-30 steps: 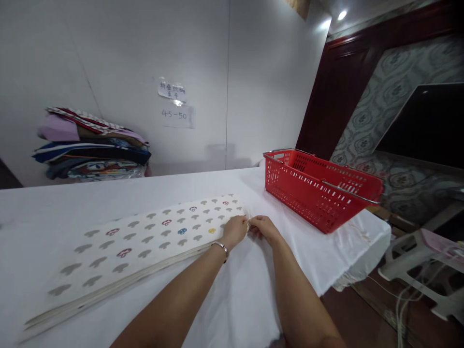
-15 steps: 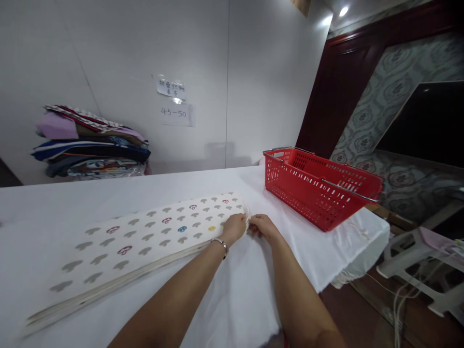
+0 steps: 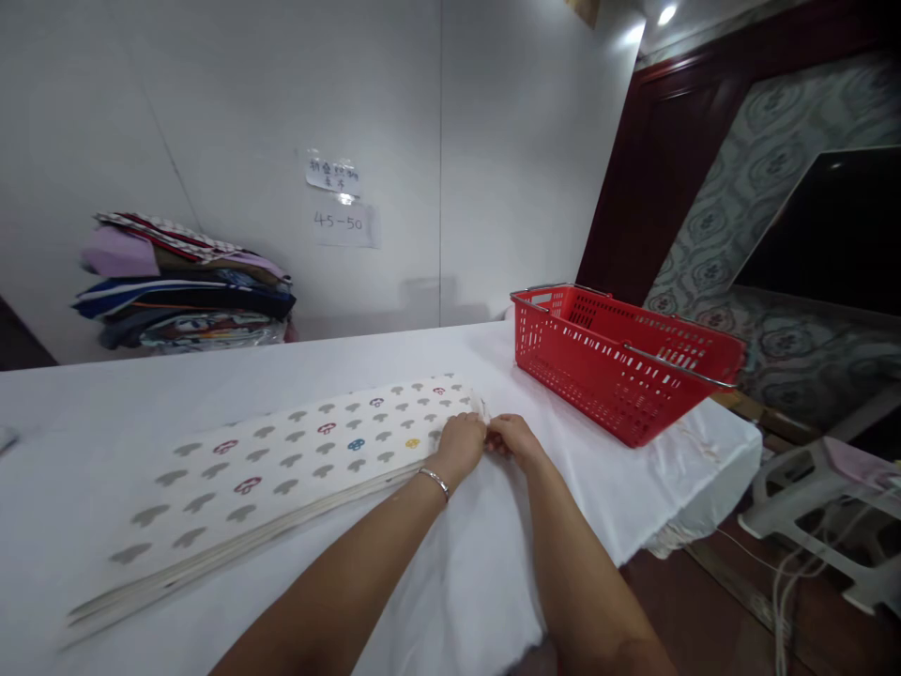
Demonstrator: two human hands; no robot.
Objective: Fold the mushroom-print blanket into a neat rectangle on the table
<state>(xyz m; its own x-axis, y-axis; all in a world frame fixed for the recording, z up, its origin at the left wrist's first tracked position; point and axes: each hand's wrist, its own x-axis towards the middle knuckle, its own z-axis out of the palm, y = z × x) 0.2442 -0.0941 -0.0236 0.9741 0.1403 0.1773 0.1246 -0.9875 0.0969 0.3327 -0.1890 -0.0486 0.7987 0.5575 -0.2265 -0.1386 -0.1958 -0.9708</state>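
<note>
A long folded cloth (image 3: 302,460), white with grey, red, blue and yellow mushroom prints, lies in several layers across the table. At its right end my left hand (image 3: 461,441), with a bracelet at the wrist, is closed on the cloth's edge. My right hand (image 3: 512,437) pinches the same end just to the right, its fingertips close against the left hand. A small bit of the white edge sticks up between and behind the two hands. The fingertips themselves are partly hidden.
The table has a white cover (image 3: 394,357). A red plastic basket (image 3: 598,366) with metal handles stands at the back right. Folded fabrics (image 3: 187,282) are stacked at the back left. A plastic stool (image 3: 831,507) and cables are on the floor at right.
My left hand has shifted slightly right and rolled over the cloth's end, closer to my right hand. The right hand stays nearly in place. The view has moved slightly.
</note>
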